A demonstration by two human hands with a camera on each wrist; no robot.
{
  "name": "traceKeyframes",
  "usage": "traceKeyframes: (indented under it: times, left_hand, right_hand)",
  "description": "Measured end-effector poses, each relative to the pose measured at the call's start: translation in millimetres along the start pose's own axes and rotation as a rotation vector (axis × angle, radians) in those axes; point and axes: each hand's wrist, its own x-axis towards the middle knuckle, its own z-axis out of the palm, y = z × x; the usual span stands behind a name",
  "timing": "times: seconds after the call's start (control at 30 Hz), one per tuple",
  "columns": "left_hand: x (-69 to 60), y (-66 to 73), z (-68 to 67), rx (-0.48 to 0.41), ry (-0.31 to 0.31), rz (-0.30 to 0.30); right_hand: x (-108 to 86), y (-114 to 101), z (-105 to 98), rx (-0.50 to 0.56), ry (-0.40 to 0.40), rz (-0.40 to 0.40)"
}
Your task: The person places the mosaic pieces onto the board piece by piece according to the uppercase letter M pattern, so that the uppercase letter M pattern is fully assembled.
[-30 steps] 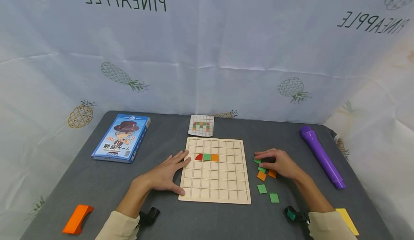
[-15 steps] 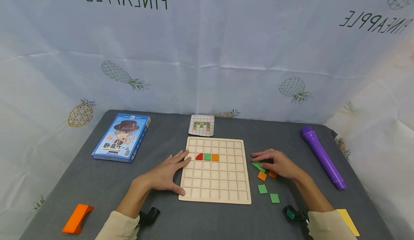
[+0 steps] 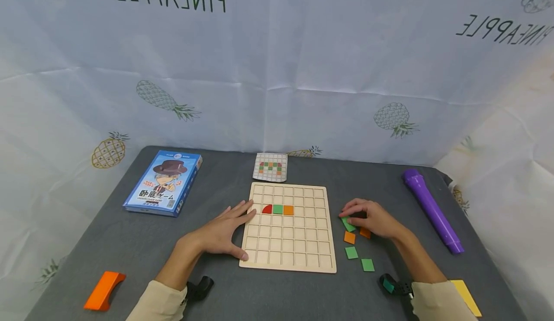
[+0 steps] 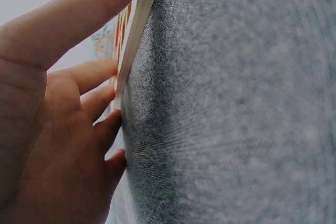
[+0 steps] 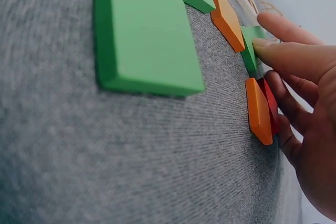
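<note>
My left hand (image 3: 225,229) lies spread along the left edge of a wooden grid board (image 3: 303,249); thumb and fingertips touch its rim. On the board sit a red quarter-round tile (image 3: 267,209), a green square tile (image 3: 278,209) and an orange square tile (image 3: 288,210) in one row. Right of the board, my right hand (image 3: 375,219) pinches a green tile (image 5: 252,51) between thumb and fingers, low over the table. Beside that hand lie two orange tiles (image 3: 349,237), and a red piece (image 5: 271,100) shows under its fingers. Nearer me are two more green tiles (image 3: 367,265).
Behind the board lies a pattern card (image 3: 270,167) with a coloured grid. A blue game box (image 3: 164,184) stands at the back left, an orange block (image 3: 104,290) at the front left. On the right are a purple tube (image 3: 433,210) and a yellow piece (image 3: 466,297).
Two green patches visible under my right hand a second ago now look like one. That hand moved slightly left, then back right. An orange tile turned a little. My left hand stayed put.
</note>
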Motion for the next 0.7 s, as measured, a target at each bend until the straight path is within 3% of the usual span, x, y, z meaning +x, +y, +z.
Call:
traceKeyframes:
  times: [0.3,0.7]
  left_hand:
    - [0.3,2.2,-1.5,0.003,0.002,0.005]
    - [0.0,1.4,-1.4,0.007,-0.002,0.007]
  right_hand:
    - [0.6,-2.4,-8.9,0.004,-0.001,0.088]
    - [7.5,-9.4,-17.4,-0.032,0.087,0.076]
